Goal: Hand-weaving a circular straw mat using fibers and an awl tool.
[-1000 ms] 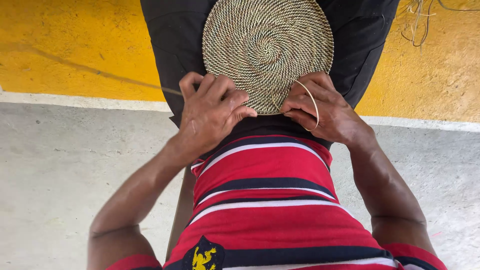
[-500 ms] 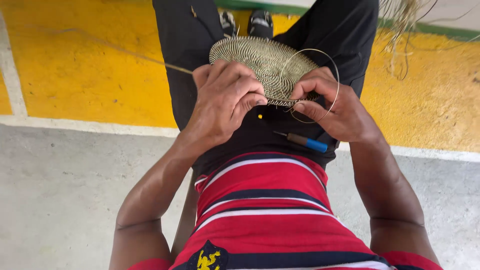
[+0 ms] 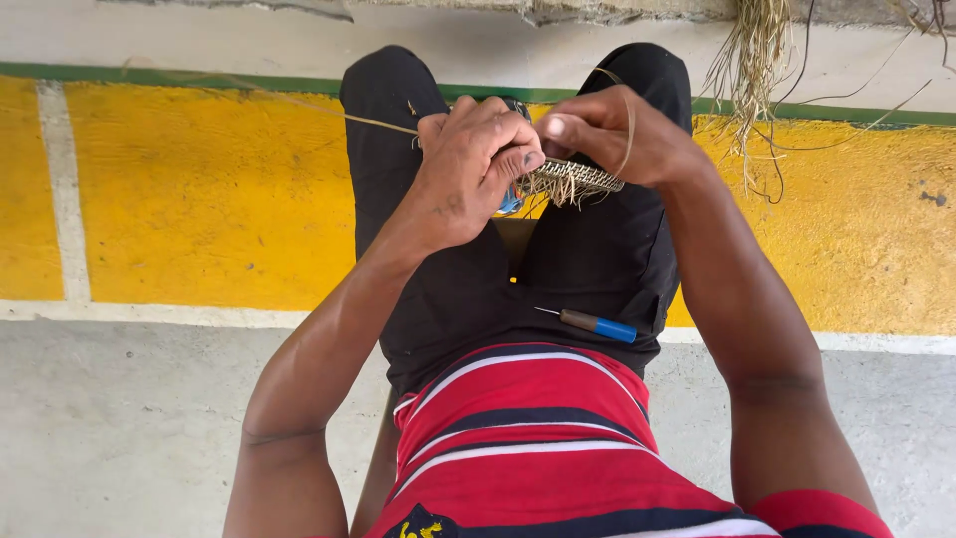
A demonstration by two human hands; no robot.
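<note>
Head view looks down on a woven mat (image 3: 573,179) of coiled straw, seen nearly edge-on, a flat disc with tight ridged coils and loose frayed fibres hanging from its near edge. It is held above the knees, between both hands. The left hand (image 3: 468,169) is clenched on the mat's left edge, fingers curled over it, with something small and blue partly hidden beneath the fingers. The right hand (image 3: 607,134) pinches the mat's right side, its grip closed on the rim, and a thin pale straw strand (image 3: 627,125) loops over its back. Another long strand (image 3: 373,122) runs leftward from the left hand across the thigh.

On the lap, near the hem of the red, white and dark striped shirt (image 3: 528,438), lies a small awl (image 3: 596,323) with a thin metal point, brown shaft and blue handle. The trousers (image 3: 448,279) are plain black. Beneath is a rough grey concrete floor (image 3: 129,418) with a broad yellow painted band (image 3: 199,189) edged in white. A bundle of dry straw (image 3: 747,60) hangs at the upper right.
</note>
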